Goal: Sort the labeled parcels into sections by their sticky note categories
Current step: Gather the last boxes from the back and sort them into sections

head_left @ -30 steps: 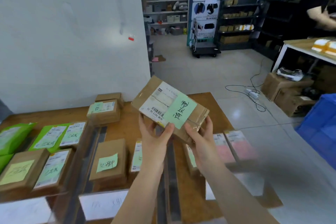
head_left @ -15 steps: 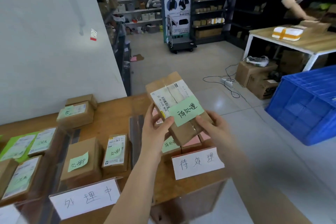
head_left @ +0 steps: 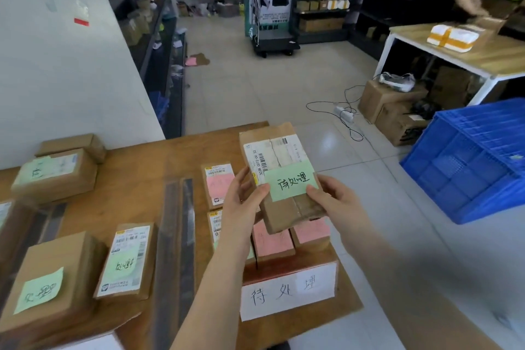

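Note:
I hold a brown cardboard parcel [head_left: 279, 167] with a white shipping label and a green sticky note [head_left: 292, 183] in both hands, above the right end of the wooden table [head_left: 136, 187]. My left hand [head_left: 244, 202] grips its left edge and my right hand [head_left: 338, 202] its right edge. Beneath it lie parcels with pink notes [head_left: 271, 240] in the rightmost section, behind a white handwritten section sign [head_left: 287, 291]. More green-noted parcels [head_left: 126, 260] lie in the middle section, and another [head_left: 54, 173] rests at the back left.
Dark divider strips [head_left: 176, 224] split the table into sections. A blue plastic crate [head_left: 471, 156] stands on the floor to the right, with cardboard boxes [head_left: 389, 105] and cables behind it. A person works at a second table [head_left: 468, 51] at the far right.
My view has swung right and both hands have carried the parcel rightward, from over the table's middle to above the rightmost section with the pink-noted parcels.

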`<control>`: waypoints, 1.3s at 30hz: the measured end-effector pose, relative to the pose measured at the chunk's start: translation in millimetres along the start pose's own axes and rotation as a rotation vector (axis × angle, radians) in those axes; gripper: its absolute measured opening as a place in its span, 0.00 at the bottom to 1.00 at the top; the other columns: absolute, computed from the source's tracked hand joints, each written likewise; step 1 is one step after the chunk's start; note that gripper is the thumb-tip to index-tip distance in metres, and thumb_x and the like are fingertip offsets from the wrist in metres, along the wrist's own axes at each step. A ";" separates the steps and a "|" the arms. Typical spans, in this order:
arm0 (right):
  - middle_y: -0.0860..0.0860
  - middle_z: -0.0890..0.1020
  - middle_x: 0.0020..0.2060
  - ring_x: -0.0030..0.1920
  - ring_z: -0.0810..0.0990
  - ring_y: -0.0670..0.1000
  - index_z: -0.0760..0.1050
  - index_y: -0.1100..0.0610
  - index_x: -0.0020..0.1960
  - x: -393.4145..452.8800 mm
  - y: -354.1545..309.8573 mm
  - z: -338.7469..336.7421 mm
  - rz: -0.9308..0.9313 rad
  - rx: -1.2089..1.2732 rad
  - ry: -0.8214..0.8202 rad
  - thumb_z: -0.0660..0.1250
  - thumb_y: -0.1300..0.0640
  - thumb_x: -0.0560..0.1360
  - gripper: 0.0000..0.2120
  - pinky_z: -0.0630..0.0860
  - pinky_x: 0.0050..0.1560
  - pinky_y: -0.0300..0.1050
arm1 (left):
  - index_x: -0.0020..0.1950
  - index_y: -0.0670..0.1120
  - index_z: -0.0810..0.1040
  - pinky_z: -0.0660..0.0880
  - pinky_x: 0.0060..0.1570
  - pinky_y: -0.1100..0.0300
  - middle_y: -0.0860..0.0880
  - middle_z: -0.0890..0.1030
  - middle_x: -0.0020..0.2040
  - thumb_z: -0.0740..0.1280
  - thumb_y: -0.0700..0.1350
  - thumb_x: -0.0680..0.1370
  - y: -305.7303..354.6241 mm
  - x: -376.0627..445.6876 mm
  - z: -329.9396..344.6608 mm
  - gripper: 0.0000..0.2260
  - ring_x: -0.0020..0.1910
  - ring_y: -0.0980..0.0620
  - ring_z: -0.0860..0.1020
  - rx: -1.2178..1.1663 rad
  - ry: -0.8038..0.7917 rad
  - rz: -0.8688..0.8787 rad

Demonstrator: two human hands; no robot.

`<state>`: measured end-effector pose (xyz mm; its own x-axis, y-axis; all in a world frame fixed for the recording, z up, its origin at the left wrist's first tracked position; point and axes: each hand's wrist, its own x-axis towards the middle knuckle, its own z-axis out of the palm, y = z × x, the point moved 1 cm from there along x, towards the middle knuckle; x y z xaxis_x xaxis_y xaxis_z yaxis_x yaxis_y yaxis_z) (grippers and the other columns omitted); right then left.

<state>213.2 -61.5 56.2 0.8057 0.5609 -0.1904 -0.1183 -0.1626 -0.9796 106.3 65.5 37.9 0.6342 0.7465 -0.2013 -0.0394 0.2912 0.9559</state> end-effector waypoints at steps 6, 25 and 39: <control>0.50 0.82 0.51 0.48 0.81 0.49 0.77 0.47 0.52 73.5 9.6 8.9 0.108 -0.001 -0.052 0.67 0.61 0.75 0.11 0.79 0.52 0.49 | 0.71 0.53 0.67 0.78 0.57 0.50 0.52 0.77 0.64 0.67 0.46 0.76 -12.8 64.5 8.5 0.24 0.63 0.51 0.76 0.058 0.035 -0.056; 0.48 0.79 0.58 0.52 0.77 0.47 0.70 0.54 0.64 203.5 66.8 40.4 0.234 -0.455 -0.339 0.64 0.58 0.76 0.17 0.73 0.43 0.36 | 0.60 0.49 0.78 0.76 0.43 0.69 0.53 0.82 0.53 0.67 0.40 0.76 -50.9 167.8 5.0 0.13 0.47 0.58 0.78 0.640 0.187 -0.099; 0.53 0.75 0.62 0.57 0.76 0.53 0.63 0.57 0.67 220.8 89.5 54.0 0.166 -0.750 -0.491 0.68 0.55 0.74 0.25 0.75 0.47 0.45 | 0.62 0.44 0.73 0.70 0.45 0.65 0.48 0.79 0.61 0.67 0.40 0.75 -64.4 174.9 20.2 0.16 0.57 0.50 0.78 1.075 0.182 -0.186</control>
<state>349.2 91.6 -77.0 0.4544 0.7376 -0.4995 0.3362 -0.6613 -0.6706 235.4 165.3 -54.6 0.4338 0.8476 -0.3057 0.7924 -0.1974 0.5771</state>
